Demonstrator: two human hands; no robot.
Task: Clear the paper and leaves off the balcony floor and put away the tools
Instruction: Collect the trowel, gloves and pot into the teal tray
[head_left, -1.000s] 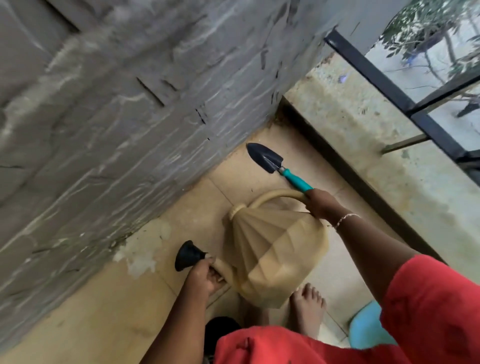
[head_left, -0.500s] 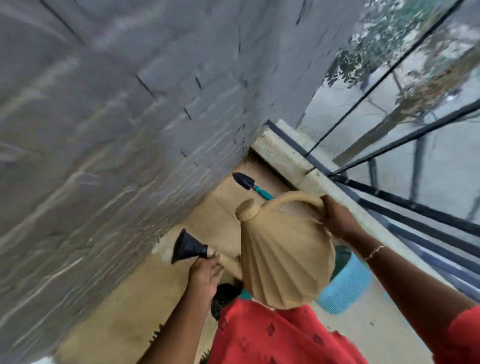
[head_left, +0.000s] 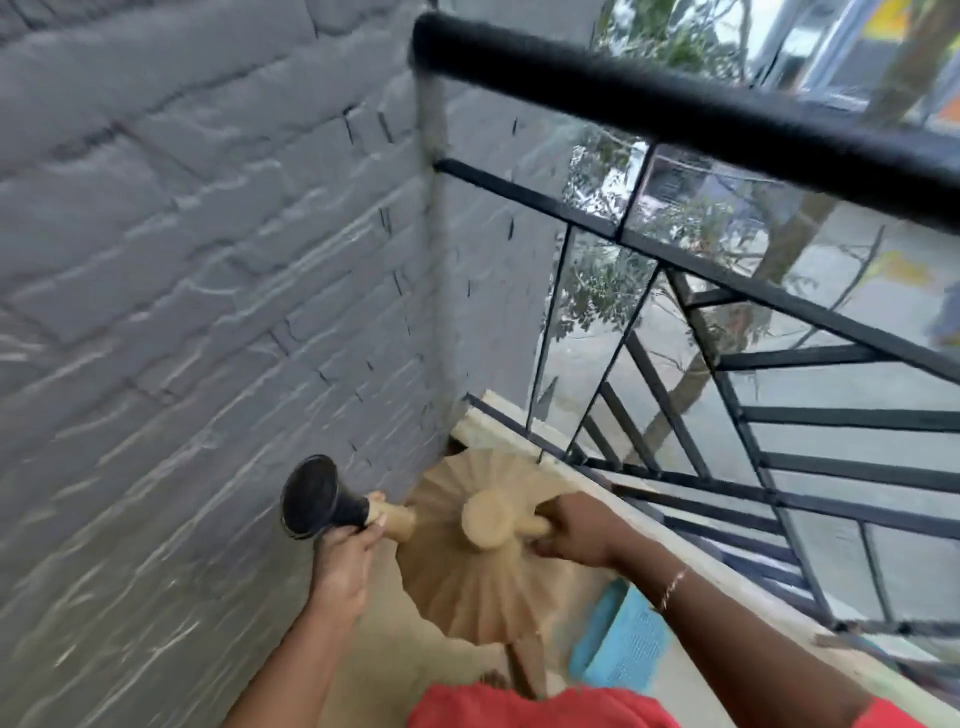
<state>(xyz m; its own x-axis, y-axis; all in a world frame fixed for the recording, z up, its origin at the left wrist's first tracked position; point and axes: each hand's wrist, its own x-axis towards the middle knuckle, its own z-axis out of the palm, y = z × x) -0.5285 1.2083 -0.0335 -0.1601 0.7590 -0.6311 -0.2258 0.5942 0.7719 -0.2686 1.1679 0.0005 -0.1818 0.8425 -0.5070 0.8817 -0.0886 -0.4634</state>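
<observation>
Two hands carry the tan ribbed plastic watering can (head_left: 483, 577) clear of the beige balcony floor (head_left: 395, 660), in the corner where wall meets railing, and it is seen from straight above. The left hand (head_left: 343, 561) has its fingers curled round the spout just behind the black flared rose head (head_left: 311, 496). The right hand (head_left: 576, 530) is wrapped round the arched handle on the can's opposite side.

That two-point hold looks chosen for control. One hand takes the weight at the handle while the other steadies the long spout so the can does not swing or tip, which suits carrying a tool off to be put away. Whether there is water inside I cannot tell; the round filler neck on top shows only tan plastic from this angle. No paper or leaves can be made out on the strip of floor below the can, though the picture is blurred.

Below and to the right of the can, under the right forearm, sits a light blue woven basket (head_left: 618, 639). Its inside is too smeared to say what, if anything, it holds. Left of the can rises a grey painted brick wall (head_left: 208, 260). Beyond and right of the can runs a pale concrete kerb (head_left: 519, 431) carrying a black metal railing with glass panels (head_left: 675, 114)
</observation>
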